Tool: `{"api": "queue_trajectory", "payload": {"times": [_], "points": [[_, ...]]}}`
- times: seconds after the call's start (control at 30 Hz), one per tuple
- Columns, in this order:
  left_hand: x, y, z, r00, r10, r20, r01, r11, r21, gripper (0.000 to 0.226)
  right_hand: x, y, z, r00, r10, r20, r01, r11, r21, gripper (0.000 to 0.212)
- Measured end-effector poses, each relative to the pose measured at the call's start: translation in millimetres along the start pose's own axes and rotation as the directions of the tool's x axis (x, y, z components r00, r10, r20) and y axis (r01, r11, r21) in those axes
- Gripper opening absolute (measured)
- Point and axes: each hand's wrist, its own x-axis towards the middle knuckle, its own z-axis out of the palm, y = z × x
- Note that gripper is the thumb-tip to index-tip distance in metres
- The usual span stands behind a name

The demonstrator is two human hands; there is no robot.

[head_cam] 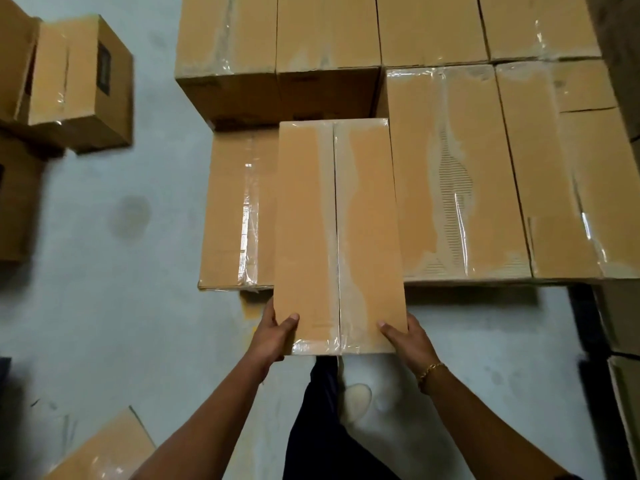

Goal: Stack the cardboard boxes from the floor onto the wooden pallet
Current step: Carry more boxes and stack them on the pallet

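Two grips hold one box [337,230]. The left grip [277,332] clasps its near left corner and the right grip [405,336] its near right corner. Each thumb lies on the top face, and the fingers curl out of sight round the side and underside.

The box points toward 12 o'clock. Its far end reaches the stack [329,36], and its body lies over a low box [235,209] at 9 o'clock. A neighbour [450,168] sits just beside it at 3 o'clock. We cannot tell whether the far end rests on anything. The near end overhangs the floor [121,306].

Handling, as we judge it:
- The box is long, narrow, stiff corrugated board, so it should keep its shape under side pressure.
- We cannot read the weight. Two grips at one end suggest a moderate load, or a far end that is partly supported.
- Glossy tape [337,299] runs down the centre seam and wraps the near edge. We treat it as slippery and keep the thumbs on bare board.
- The length gives leverage, so an end hold will tend to let the far end droop.

We recommend holding the lower side edges near the corners, with the fingers underneath. A spare box [104,452] lies at 7 o'clock.
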Motion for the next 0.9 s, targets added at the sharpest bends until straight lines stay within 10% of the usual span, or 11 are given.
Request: {"api": "queue_trajectory", "payload": {"times": [0.17, 0.4, 0.63, 0.9], "points": [[22, -11, 3, 0.997, 0.073, 0.017, -0.073, 0.997, 0.025, 0.116, 21, 3, 0, 1.000, -0.009, -0.009, 0.009, 1.000, -0.030, 0.062], [22, -27, 7, 0.970, 0.225, 0.090, -0.239, 0.950, 0.200, 0.132, 22, 17, -13, 0.987, -0.104, 0.124, 0.141, 0.929, -0.342, 0.110], [20, -27, 7, 0.971, 0.237, 0.017, -0.225, 0.894, 0.389, 0.117, 15, 14, -15, 0.883, -0.462, -0.088, 0.161, 0.472, -0.867, 0.094], [28, -14, 5, 0.972, 0.232, -0.026, -0.196, 0.870, 0.452, 0.114, 30, 6, -24, 0.859, -0.508, -0.060, 0.112, 0.301, -0.947, 0.110]]}}
